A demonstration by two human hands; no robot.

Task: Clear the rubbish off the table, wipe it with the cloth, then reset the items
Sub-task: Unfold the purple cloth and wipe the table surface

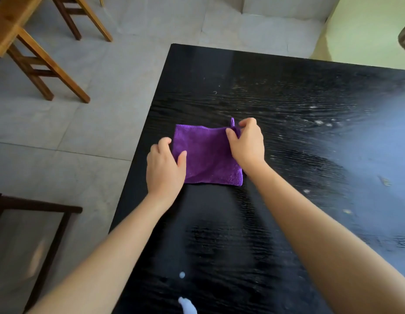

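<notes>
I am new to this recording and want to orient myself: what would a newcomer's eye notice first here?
The bright purple cloth stands out, lying flat on the black table near its left edge. The left hand holds its left edge and the right hand pinches its far right corner. Pale specks dot the table to the right.

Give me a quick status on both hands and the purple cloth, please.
Left hand grips purple cloth at left edge; right hand pinches far right corner. Cloth flat on black table. Tabletop shows pale specks at right.
</notes>
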